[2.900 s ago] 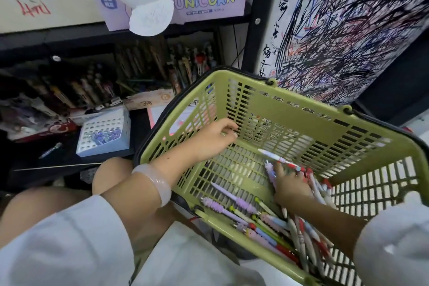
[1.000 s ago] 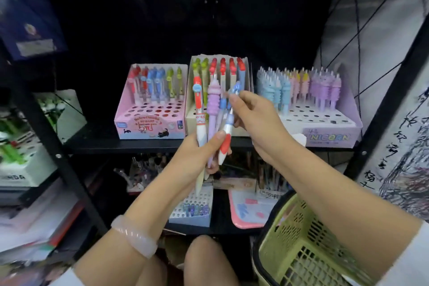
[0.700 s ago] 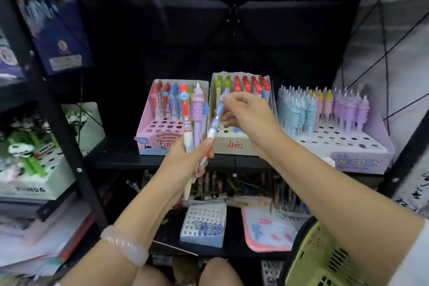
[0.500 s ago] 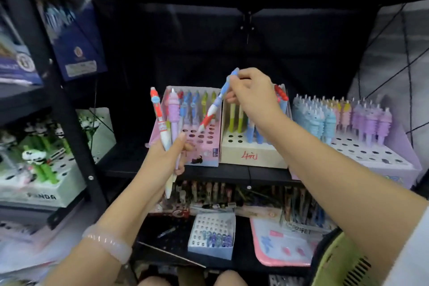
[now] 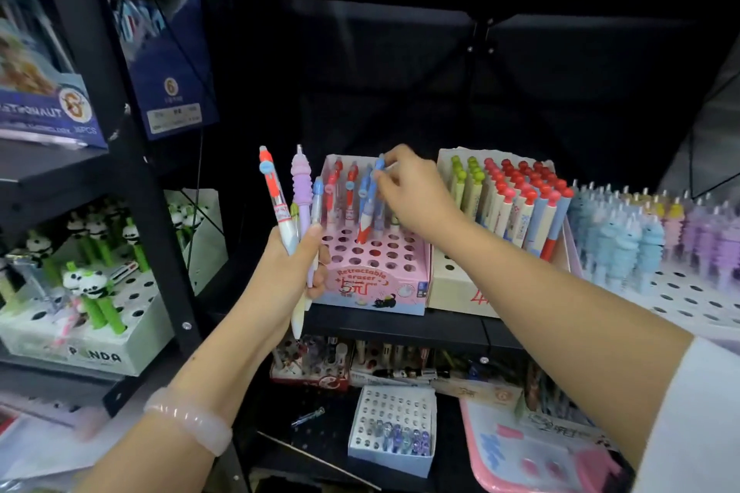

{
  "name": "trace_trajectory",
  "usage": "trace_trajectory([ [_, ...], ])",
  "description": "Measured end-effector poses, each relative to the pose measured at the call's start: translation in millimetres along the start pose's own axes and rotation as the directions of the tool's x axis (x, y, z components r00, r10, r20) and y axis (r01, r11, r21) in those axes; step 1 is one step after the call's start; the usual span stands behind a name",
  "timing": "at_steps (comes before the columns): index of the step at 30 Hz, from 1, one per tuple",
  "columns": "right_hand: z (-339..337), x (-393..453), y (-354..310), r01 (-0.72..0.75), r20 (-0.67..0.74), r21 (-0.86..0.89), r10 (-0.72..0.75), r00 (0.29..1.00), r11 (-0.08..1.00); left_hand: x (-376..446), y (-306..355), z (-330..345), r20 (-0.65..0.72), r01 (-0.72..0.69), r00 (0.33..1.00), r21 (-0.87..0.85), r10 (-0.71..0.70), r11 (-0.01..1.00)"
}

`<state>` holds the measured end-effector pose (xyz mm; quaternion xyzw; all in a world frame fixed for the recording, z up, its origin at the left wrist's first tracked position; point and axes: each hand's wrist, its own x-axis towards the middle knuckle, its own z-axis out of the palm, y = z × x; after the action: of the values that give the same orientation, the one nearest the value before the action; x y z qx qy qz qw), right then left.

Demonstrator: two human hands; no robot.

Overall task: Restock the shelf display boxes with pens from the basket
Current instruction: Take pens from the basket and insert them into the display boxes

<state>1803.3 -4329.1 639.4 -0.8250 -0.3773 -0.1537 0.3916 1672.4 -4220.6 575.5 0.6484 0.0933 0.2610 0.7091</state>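
My left hand [image 5: 294,272] grips a bunch of pens [image 5: 294,208] upright in front of the shelf: a white one with a red top, a lilac ribbed one and a blue-topped one. My right hand [image 5: 412,192] pinches the top of a blue pen with a red tip [image 5: 366,208]. That pen stands tip-down over the holes of the pink display box [image 5: 376,276], among the pens along the box's back rows. The front holes of the pink box are empty. The basket is out of view.
A cream box [image 5: 460,288] of red, green and blue pens stands right of the pink box, then a white box [image 5: 688,300] of pastel ribbed pens. A panda pen box [image 5: 80,340] sits at left behind a black shelf post [image 5: 132,156]. More stock lies on the lower shelf.
The view rose from the basket to the shelf. My right hand drew the blue pen out of the left hand's bunch and lowered it, tip first, onto the pink box.
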Motion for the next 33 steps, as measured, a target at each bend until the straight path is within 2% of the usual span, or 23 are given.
trace_trajectory([
  [4,13.3,1.0,-5.6,0.021,0.084,-0.164,-0.007,0.996,0.986,1.5,-4.2,0.0,-0.014,-0.005,1.000,-0.013,0.004,1.000],
  [7,20.8,-4.9,-4.0,0.048,0.042,-0.250,-0.039,0.998,0.967,0.7,-6.2,1.3,-0.020,0.001,1.000,-0.041,-0.002,0.999],
  [11,21.9,-9.6,-4.7,-0.010,0.009,-0.284,0.013,1.000,0.959,-0.8,-6.1,4.0,-0.035,-0.014,0.999,-0.050,0.012,0.999],
  [13,18.6,-13.2,-7.9,-0.048,-0.053,-0.178,0.039,0.998,0.983,-0.7,-4.5,5.5,-0.046,-0.014,0.999,-0.057,0.011,0.998],
  [14,16.9,-16.6,-11.6,-0.072,-0.084,-0.047,0.068,0.994,0.996,-0.3,-4.4,6.6,-0.057,-0.022,0.998,-0.051,0.019,0.998],
  [15,15.7,-21.0,-16.2,-0.101,-0.074,0.113,0.110,0.991,0.988,-0.1,-4.7,8.2,-0.070,-0.039,0.997,-0.023,0.037,0.999],
  [17,17.2,-31.0,-25.5,-0.174,0.049,0.341,0.167,0.985,0.924,-0.4,-7.2,13.5,-0.077,-0.083,0.993,0.066,0.088,0.994],
  [19,18.7,-37.1,-29.4,-0.196,0.129,0.416,0.156,0.979,0.888,-2.4,-8.8,20.3,-0.056,-0.111,0.992,0.102,0.117,0.989],
  [21,13.3,-36.8,-27.6,-0.184,0.138,0.500,0.132,0.982,0.846,-3.7,-7.5,23.6,-0.046,-0.099,0.994,0.046,0.101,0.994],
  [23,6.0,-35.6,-22.4,-0.199,0.173,0.611,0.116,0.978,0.766,-4.1,-3.4,23.5,-0.037,-0.076,0.996,-0.028,0.075,0.997],
  [24,3.2,-35.6,-20.1,-0.213,0.194,0.659,0.110,0.975,0.721,-3.5,-1.5,23.4,-0.040,-0.083,0.996,-0.004,0.083,0.997],
  [27,1.5,-35.4,-16.8,-0.238,0.165,0.731,0.172,0.971,0.640,-0.8,1.8,28.6,-0.073,-0.141,0.985,0.159,0.154,0.977],
  [30,1.0,-32.7,-18.0,-0.214,0.077,0.672,0.220,0.972,0.709,2.4,3.6,37.5,-0.104,-0.150,0.979,0.205,0.174,0.967],
  [33,-7.8,-24.5,-17.0,-0.210,0.034,0.663,0.251,0.967,0.719,2.0,5.9,39.5,-0.073,-0.147,0.984,0.166,0.161,0.975],
])
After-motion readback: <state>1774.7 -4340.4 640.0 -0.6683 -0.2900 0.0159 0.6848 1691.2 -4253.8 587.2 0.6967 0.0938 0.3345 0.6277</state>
